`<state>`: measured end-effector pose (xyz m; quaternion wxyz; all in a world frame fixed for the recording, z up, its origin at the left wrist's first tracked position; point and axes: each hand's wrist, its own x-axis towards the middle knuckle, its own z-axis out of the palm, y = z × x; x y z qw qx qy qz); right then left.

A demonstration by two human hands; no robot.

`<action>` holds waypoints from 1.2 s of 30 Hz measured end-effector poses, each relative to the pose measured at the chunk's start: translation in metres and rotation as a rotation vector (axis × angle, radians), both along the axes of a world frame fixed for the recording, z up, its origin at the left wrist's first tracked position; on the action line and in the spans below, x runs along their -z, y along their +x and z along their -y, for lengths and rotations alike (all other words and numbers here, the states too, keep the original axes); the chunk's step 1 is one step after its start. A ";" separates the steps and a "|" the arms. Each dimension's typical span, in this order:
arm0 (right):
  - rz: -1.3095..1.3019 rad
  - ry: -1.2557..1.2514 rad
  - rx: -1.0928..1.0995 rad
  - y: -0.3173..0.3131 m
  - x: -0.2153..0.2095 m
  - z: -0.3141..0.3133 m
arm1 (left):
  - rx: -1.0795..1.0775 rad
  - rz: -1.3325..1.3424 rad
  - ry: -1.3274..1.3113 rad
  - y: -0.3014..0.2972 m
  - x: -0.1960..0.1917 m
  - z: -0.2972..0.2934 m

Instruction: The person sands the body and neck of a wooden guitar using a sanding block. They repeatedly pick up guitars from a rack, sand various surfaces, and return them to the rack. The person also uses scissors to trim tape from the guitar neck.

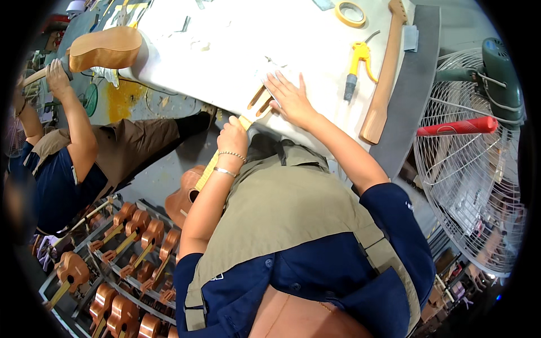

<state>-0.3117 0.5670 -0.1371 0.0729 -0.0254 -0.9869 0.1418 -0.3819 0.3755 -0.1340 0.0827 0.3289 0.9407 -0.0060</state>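
White workbench (pixel 236 50) bears flat open right hand (pixel 290 98); left hand (pixel 232 138) grips ukulele (pixel 191 188) neck beside fan (pixel 473 163).

A: What's on the white bench (pixel 236 50)?
B: Yellow air blow gun (pixel 357 62) mid-bench, roll of masking tape (pixel 350 13) at the far edge, a loose wooden neck (pixel 384 79) lying along the grey mat (pixel 414 84) on the right side.
A: Right of the bench?
B: Big wire-guard fan (pixel 470 163) with a green motor housing, red tube (pixel 457 126) across its front.
A: Left?
B: Seated co-worker (pixel 73 152) in blue shirt and brown trousers, holding up an unfinished instrument body (pixel 105 48). Yellow stain on the floor (pixel 121 100) next to them.
A: Below?
B: Rack (pixel 121 265) packed with small brown instruments, necks angled down-left.
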 end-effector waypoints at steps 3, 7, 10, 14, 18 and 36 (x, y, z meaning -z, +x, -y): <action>-0.010 -0.078 -0.188 0.009 -0.012 0.037 | -0.026 -0.061 -0.063 0.010 0.002 -0.003; -0.001 0.039 -0.040 -0.013 -0.003 -0.004 | -0.012 -0.104 -0.049 0.011 -0.003 -0.005; 0.108 0.000 0.101 -0.014 0.001 0.005 | -0.033 -0.139 -0.071 0.016 -0.008 -0.009; 0.042 -0.120 -0.168 0.001 -0.008 0.032 | -0.027 -0.102 -0.078 0.013 -0.011 -0.007; -0.019 0.064 0.179 -0.007 0.010 -0.014 | -0.025 -0.130 -0.105 0.015 -0.012 -0.008; 0.162 0.074 1.142 0.008 -0.032 -0.131 | -0.336 0.059 0.437 0.002 -0.052 0.091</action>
